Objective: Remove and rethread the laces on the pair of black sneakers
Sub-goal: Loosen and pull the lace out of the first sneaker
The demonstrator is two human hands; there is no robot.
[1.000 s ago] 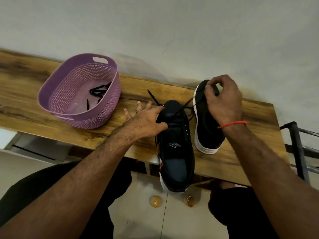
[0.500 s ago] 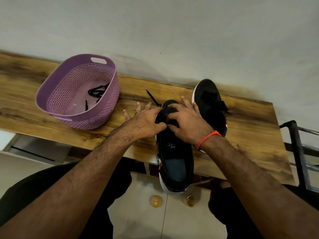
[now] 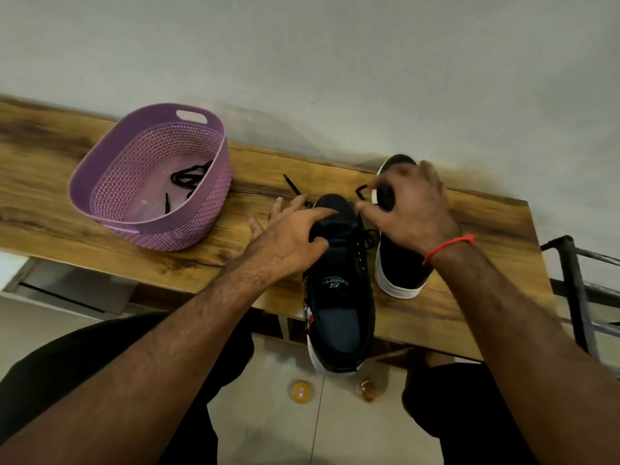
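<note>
- Wooden bench [image 3: 100, 203], against wall; carries everything below.
- Purple basket [image 3: 214, 169], plastic, perforated wall, cut-out handle, sits on bench L side, well apart from the shoes. Inside: one loose black lace [image 3: 188, 177] bunched on the floor of it, prob. off the 2nd shoe. Nothing else seen in it.
- Near sneaker [image 3: 339, 297], black, centre of bench, heel overhanging the front edge twd the person. Judged light, soft fabric upper, stiffer sole; best steadied at toe/forefoot, not by the tongue.
- Far sneaker [image 3: 399, 273], black w/ white sole, just beside the near one on its R, partly hidden by R hand.
- Left hand [image 3: 288, 239]: thumb & index hooked over near sneaker's toe, pinning it; other fingers spread apart, resting on bench.
- Right hand [image 3: 412, 209]: blurred; thumb & fingertips look pinched together above the gap betw. shoes, prob. on the lace – can't confirm.
- Lace on near sneaker [image 3: 369, 234]: thin, limp, partly threaded, free tip [image 3: 290, 182] lying on bench beyond toe. Judged slippery-ish, snag-prone; take by the stiff aglet.
</note>
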